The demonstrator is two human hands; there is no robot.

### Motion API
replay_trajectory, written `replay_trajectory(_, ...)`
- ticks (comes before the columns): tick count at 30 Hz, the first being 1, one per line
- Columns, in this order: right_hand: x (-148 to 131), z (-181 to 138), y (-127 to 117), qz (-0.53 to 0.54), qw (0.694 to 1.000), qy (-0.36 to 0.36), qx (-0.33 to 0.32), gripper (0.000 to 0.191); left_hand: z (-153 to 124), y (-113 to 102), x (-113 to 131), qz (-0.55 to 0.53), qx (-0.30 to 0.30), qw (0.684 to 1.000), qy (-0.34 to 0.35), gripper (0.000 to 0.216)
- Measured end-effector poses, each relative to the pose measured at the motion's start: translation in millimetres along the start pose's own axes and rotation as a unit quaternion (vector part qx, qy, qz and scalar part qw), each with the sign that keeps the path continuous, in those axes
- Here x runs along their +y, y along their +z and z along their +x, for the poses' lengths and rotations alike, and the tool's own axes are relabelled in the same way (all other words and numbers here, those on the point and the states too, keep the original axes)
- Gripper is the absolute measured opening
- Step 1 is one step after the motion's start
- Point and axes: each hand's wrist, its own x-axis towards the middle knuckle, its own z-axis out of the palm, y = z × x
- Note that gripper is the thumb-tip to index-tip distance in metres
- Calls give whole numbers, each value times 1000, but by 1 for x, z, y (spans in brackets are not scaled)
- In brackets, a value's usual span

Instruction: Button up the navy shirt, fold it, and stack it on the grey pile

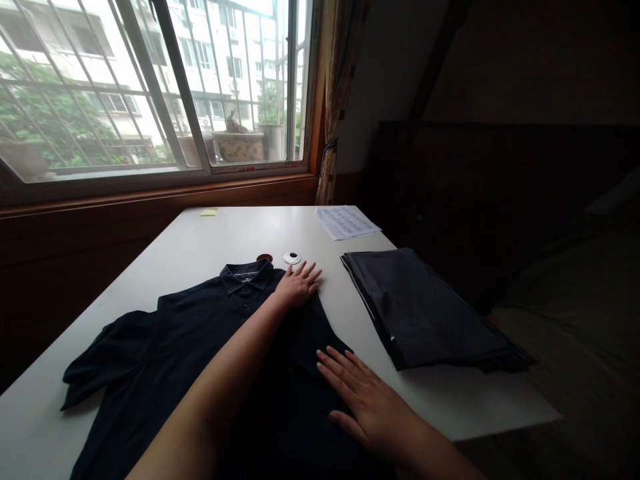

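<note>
A dark navy polo shirt (200,353) lies face up on the white table (210,240), collar toward the window. My left hand (298,283) reaches across it and lies flat, fingers spread, on the shirt's right shoulder beside the collar. My right hand (363,397) rests flat and open on the folded-in right sleeve, near the table's front edge. Neither hand holds anything.
A stack of dark flat bags (425,313) lies at the right of the table. A white round disc (292,258) and a small brown one (265,257) sit behind the collar. A printed sheet (347,221) and a yellow note (209,212) lie near the window.
</note>
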Motion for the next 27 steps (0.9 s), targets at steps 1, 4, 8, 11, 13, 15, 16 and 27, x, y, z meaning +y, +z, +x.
replay_trajectory(1,0,0,0,-1,1000,0,3,74,1,-1,1,1,15,1000,-18,53)
replay_trajectory(4,0,-1,1,0,1000,-2,4,74,-2,-6,4,2,52,997,-55,52)
replay_trajectory(8,-2,0,-5,-6,1000,1,-1,72,-26,-20,8,-4,62,997,-39,49)
replay_trajectory(11,-3,4,-16,-16,1000,5,5,67,-61,-36,11,-15,59,998,3,47)
replay_trajectory(13,-3,12,-24,-28,999,4,22,58,-92,-50,11,-26,56,998,20,46)
replay_trajectory(15,-2,23,-31,-46,998,1,50,47,-126,-67,6,-32,60,998,7,47)
replay_trajectory(16,-1,30,-34,-53,996,-4,66,44,-144,-76,1,-33,64,997,-11,47)
replay_trajectory(27,-19,141,-44,-76,983,-137,98,36,-369,-152,-146,26,100,870,-482,60)
